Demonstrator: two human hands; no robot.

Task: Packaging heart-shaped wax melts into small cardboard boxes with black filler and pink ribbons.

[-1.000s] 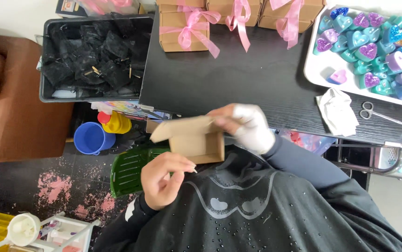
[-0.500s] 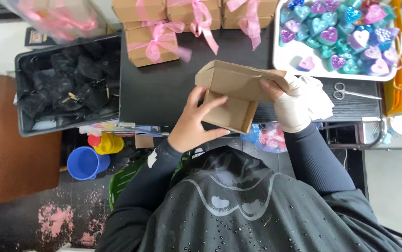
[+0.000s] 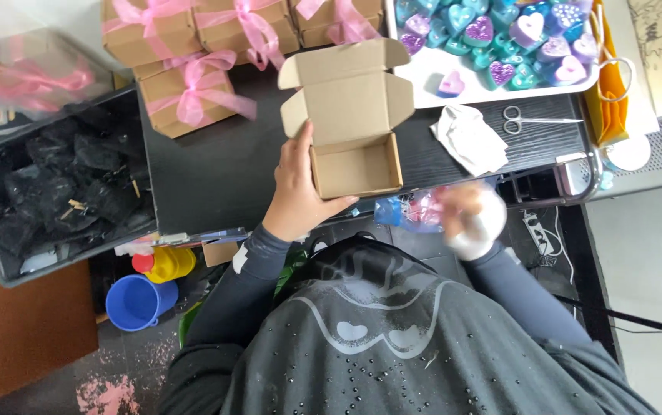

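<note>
Open brown cardboard box [image 3: 354, 123] sits upright on dark table, lid flaps raised.

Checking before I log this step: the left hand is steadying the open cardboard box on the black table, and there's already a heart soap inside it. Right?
Not quite. The head view shows the left hand steadying the open cardboard box on the black table, but the box is empty.

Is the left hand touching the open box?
Touching. The head view shows the left hand against the left wall of the open box, thumb along its side and fingers under its near edge.
</note>
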